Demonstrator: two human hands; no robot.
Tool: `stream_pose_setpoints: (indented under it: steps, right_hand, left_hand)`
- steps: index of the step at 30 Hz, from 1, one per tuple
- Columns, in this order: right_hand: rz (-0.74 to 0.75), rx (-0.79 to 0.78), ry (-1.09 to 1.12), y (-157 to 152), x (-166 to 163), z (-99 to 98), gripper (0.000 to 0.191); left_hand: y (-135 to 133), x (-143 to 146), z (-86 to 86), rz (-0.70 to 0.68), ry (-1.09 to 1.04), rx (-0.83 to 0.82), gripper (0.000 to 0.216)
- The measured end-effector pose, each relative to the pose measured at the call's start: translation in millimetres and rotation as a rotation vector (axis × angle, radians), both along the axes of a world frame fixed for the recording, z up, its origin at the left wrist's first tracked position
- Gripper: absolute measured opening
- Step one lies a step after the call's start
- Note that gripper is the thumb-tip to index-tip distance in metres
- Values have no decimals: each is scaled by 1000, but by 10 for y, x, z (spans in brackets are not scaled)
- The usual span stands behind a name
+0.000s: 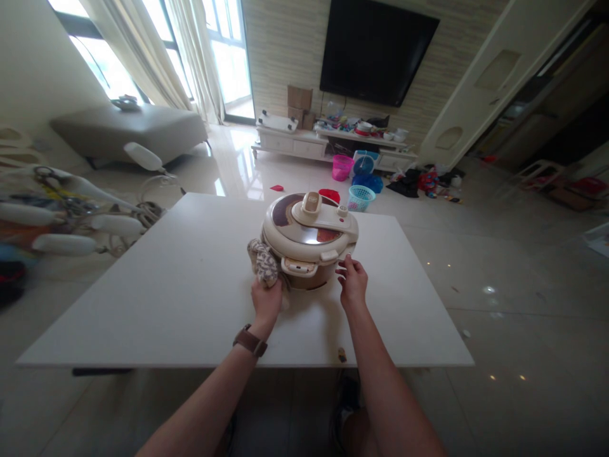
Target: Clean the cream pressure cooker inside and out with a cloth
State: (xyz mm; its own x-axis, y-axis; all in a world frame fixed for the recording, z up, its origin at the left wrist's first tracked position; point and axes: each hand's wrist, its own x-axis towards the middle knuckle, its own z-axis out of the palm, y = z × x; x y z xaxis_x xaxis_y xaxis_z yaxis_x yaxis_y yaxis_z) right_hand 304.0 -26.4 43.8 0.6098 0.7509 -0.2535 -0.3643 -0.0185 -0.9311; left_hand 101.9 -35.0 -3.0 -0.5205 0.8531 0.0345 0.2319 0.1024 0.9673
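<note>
A cream and brown electric pressure cooker (304, 247) stands on the white table (157, 285), its lid on top. My left hand (266, 301), below a brown wristband, grips a patterned grey and white cloth (264, 263) against the cooker's left side. At the cooker's right side is my right hand (353, 282), fingers loosely bent and apart, the fingertips close to the lower rim of the lid. Whether they touch it I cannot tell. A small dark object (342, 354) lies by the table's front edge.
Behind the table, a pink basket (342, 167), a light-blue basket (360, 198) and several bags are on the floor before a cluttered TV cabinet (304, 147). A white-armed lamp fixture (71, 244) and a grey bench (133, 130) stand on the left.
</note>
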Motion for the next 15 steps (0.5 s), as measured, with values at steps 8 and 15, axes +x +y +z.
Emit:
stream_pose_setpoints:
  steps: [8,15]
  right_hand:
    - [32,-3,-9,43,15,11,59]
    - [19,-42,-22,96,32,25,56]
  left_hand:
    - [43,38,-40,-3,71,1,16]
    - [263,-110,-39,-15,-128,55,17]
